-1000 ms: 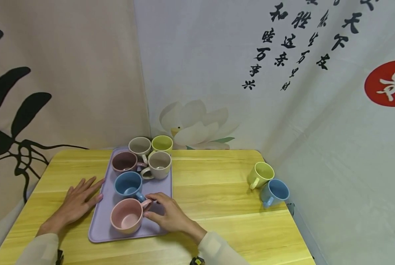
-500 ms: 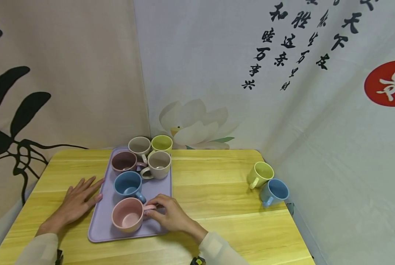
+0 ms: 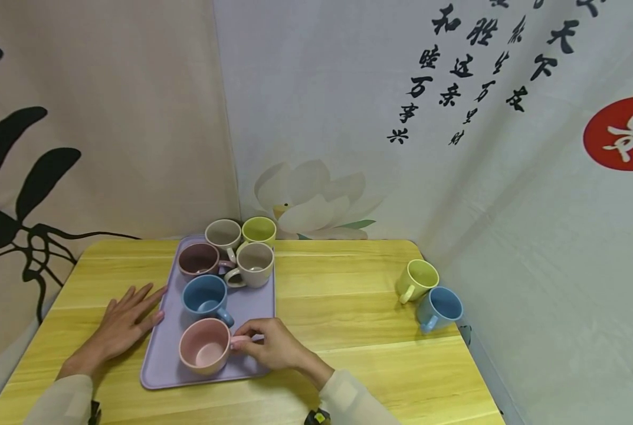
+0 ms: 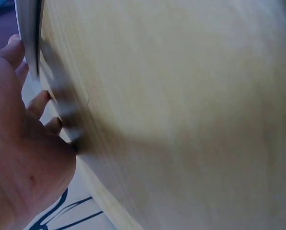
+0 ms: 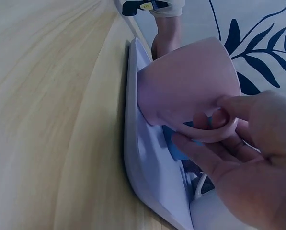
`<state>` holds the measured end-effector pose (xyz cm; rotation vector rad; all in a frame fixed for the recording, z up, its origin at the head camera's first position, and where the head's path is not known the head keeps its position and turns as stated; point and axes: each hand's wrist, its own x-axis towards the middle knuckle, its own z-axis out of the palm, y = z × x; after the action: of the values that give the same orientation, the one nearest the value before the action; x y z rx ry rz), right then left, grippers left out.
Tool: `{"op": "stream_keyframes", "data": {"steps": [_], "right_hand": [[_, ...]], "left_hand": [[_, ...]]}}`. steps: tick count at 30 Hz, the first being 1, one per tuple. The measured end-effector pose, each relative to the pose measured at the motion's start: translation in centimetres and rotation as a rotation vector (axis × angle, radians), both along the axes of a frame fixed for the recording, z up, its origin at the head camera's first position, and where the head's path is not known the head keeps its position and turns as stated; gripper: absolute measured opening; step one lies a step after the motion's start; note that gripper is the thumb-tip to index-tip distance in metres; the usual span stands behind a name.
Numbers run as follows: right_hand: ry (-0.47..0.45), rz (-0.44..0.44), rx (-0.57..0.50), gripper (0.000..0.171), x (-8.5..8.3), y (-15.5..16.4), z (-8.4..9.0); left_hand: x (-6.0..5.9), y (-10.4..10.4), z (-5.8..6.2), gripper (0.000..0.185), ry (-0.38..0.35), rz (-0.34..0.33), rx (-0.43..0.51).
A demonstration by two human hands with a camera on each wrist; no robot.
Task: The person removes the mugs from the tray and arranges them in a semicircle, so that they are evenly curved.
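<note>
A pink mug [image 3: 205,347] stands on the front part of a lilac tray [image 3: 157,372], its handle pointing right. My right hand [image 3: 279,345] pinches that handle between thumb and fingers; the right wrist view shows the fingers around the pink mug [image 5: 190,81] handle. Just behind it stands a blue mug [image 3: 205,295]. My left hand [image 3: 125,324] lies with fingers spread on the table, fingertips at the tray's left edge. In the left wrist view, the thumb and fingers of the left hand [image 4: 32,143] reach the tray's side.
Farther back on the tray are a dark mauve mug [image 3: 198,260], two greyish mugs [image 3: 256,265] and a yellow-green mug [image 3: 260,230]. Another yellow-green mug [image 3: 418,280] and a blue mug [image 3: 440,310] stand near the right edge of the wooden table [image 3: 343,301]. A printed cloth hangs behind.
The pink mug has turned a little, its handle swinging toward the front, and shifted slightly right. My right fingers have changed their hold on the handle. The left hand stays where it was.
</note>
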<state>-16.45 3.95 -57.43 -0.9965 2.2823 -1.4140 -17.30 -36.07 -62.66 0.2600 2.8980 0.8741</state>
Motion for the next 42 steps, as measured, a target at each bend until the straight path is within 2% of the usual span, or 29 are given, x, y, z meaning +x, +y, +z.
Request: {"op": "stream_keyframes", "data": {"steps": [11,22,32,35,39,42], "right_hand": [[0.039,-0.036,0.001,0.013,0.5,0.2,-0.2],[-0.104,-0.180,-0.080,0.006,1.3,1.3,0.1],[-0.241,-0.195,-0.179,0.012,1.8,4.1,1.3],[-0.258,-0.195,-0.208,0.015,1.8,5.2,1.3],[-0.280,-0.224,-0.226,0.014,1.9,6.8,1.4],[-0.339,-0.250,-0.256,0.014,2.0,8.0,1.5]], "left_hand": [[-0.1,0.0,-0.1,0.070,0.009,0.002,-0.013],[-0.1,0.0,-0.1,0.070,0.007,0.003,-0.013],[0.0,0.1,-0.1,0.070,0.011,0.000,0.001],[0.0,0.1,-0.1,0.070,0.019,-0.005,0.007],[0.0,0.1,-0.2,0.070,0.020,-0.009,0.010],[0.0,0.0,-0.2,0.070,0.017,-0.009,0.011]]}}
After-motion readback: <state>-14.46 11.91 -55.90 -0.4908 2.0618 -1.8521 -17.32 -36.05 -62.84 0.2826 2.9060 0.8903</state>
